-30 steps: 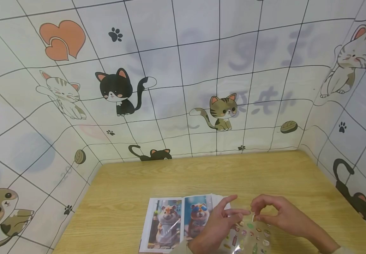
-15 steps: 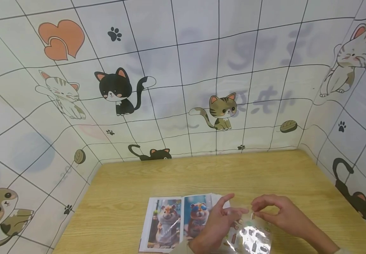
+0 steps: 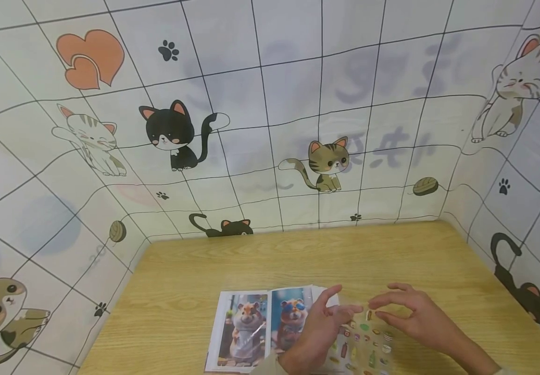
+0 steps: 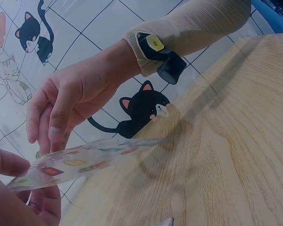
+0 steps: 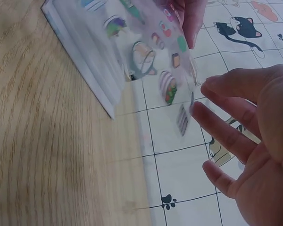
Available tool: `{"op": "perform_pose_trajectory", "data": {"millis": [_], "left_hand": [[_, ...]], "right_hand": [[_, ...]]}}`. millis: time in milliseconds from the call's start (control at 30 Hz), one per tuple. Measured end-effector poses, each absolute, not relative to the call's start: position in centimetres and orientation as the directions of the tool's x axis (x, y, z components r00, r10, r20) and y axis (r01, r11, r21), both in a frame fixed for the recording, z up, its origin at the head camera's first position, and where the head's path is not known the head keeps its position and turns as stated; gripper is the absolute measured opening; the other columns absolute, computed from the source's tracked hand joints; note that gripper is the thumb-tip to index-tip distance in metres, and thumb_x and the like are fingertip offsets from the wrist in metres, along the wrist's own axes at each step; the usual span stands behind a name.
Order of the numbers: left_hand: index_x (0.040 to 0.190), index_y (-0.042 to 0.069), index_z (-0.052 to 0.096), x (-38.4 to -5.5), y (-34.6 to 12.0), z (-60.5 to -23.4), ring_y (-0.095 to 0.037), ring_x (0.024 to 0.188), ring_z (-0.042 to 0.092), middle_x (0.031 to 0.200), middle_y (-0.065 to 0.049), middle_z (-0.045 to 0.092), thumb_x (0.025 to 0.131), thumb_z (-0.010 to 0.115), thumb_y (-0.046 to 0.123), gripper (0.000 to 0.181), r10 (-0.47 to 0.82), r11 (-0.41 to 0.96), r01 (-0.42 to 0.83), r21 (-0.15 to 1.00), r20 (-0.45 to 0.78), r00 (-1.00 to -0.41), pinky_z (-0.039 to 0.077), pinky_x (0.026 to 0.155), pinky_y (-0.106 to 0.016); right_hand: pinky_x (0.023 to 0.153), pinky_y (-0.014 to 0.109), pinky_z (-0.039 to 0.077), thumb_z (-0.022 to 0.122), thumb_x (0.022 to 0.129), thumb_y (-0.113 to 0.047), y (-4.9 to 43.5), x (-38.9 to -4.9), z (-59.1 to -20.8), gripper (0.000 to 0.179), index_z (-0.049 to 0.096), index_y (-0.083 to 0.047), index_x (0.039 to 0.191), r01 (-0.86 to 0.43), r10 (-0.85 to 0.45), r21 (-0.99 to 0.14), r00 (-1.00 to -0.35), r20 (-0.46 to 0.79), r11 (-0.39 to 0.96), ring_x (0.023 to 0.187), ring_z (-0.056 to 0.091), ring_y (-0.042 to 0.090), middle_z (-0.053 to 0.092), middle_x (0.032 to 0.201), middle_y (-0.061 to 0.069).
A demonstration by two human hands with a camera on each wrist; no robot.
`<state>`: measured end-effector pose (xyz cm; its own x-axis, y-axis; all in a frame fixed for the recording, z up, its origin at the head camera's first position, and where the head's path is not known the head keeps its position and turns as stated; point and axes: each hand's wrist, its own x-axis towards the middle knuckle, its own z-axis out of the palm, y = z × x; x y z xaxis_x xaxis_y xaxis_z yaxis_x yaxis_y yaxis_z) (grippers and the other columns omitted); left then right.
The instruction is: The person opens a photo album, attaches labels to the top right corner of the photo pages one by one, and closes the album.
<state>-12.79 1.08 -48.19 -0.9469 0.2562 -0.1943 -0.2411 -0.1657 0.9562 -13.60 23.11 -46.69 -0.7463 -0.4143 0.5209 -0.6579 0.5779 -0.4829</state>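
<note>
A clear sticker sheet [image 3: 365, 341] with small colourful food and bottle pictures is held up at a tilt. My left hand [image 3: 318, 330] pinches it by its left side, with the index finger stretched across the top. Beside the sheet's far right corner is my right hand [image 3: 412, 312], thumb and index finger apart. In the right wrist view, the right fingertips [image 5: 200, 107] lie close to the edge of the sheet [image 5: 155, 52]; whether they touch it I cannot tell. The left wrist view shows the sheet [image 4: 80, 162] nearly edge-on, between both hands.
An open photo book [image 3: 214, 333] with hamster pictures lies left of the sheet, partly under my left forearm. The wooden table [image 3: 298, 255] backs onto a white cloth [image 3: 260, 104] printed with cats, which also hangs along both sides.
My right thumb and index finger have moved apart from their pinch at the sheet's corner. The sheet has shifted slightly left, and its glare has gone. The left hand keeps its hold.
</note>
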Motion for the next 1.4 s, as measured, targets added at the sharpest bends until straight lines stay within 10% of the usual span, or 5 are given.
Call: {"op": "perform_pose_trajectory", "data": {"millis": [833,1400], "left_hand": [[0.141,0.018,0.047,-12.67,1.0,-48.45,-0.015,0.078,0.06,0.102,-0.003,0.075,0.088,0.062,0.002,0.058,0.288,-0.112,-0.227,0.967,-0.188,-0.939,0.034,0.046,-0.017],[0.141,0.005,0.049,-12.75,1.78,-48.85,-0.013,0.066,0.065,0.087,-0.008,0.074,0.084,0.068,-0.001,0.06,0.136,-0.109,-0.216,0.97,-0.2,-0.97,0.054,0.056,-0.026]], "right_hand": [[0.083,0.022,0.043,0.07,0.09,-0.003,22.69,-14.48,-47.3,0.022,0.062,-0.022,0.099,-0.618,-0.527,-0.691,-0.755,0.39,0.374,0.101,0.06,0.008,0.066,0.103,-0.008],[0.085,0.029,0.05,0.062,0.096,-0.008,22.87,-14.21,-47.51,0.013,0.059,-0.019,0.104,-0.557,-0.551,-0.754,-0.772,0.317,0.347,0.101,0.058,0.008,0.064,0.103,-0.003]]}}
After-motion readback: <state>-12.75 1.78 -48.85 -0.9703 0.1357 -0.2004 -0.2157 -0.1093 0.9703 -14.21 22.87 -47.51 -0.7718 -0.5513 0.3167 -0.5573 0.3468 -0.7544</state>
